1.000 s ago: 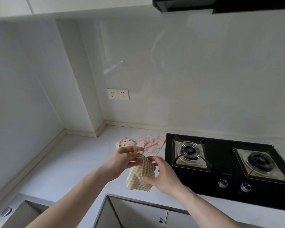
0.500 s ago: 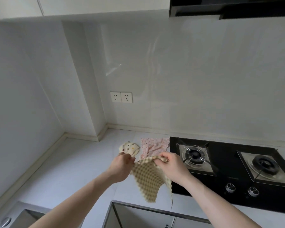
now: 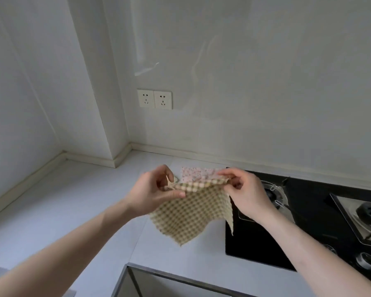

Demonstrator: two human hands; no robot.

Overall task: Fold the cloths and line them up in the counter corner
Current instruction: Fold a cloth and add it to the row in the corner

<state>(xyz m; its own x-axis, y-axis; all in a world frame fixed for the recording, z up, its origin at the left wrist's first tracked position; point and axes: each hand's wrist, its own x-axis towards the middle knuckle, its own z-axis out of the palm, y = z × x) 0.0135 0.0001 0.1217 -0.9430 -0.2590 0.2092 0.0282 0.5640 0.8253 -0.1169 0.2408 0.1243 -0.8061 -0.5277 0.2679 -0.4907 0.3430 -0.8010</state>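
Observation:
A yellow checked cloth (image 3: pixel 191 213) hangs spread out in the air above the counter, its lower corner pointing down. My left hand (image 3: pixel 152 191) pinches its upper left corner and my right hand (image 3: pixel 244 191) pinches its upper right corner. Behind it a pink flowered cloth (image 3: pixel 198 173) lies flat on the white counter (image 3: pixel 73 200), next to the hob. The dotted cream cloth is hidden behind my left hand.
A black gas hob (image 3: pixel 308 221) with two burners and knobs fills the counter's right side. The counter corner (image 3: pixel 120 159) lies at the back left, under two wall sockets (image 3: pixel 154 99). A cabinet front (image 3: pixel 169 281) runs below the counter edge.
The checked cloth was bunched between my hands; they have moved apart and pulled it open, so it now hangs spread. The camera has tilted down and closer.

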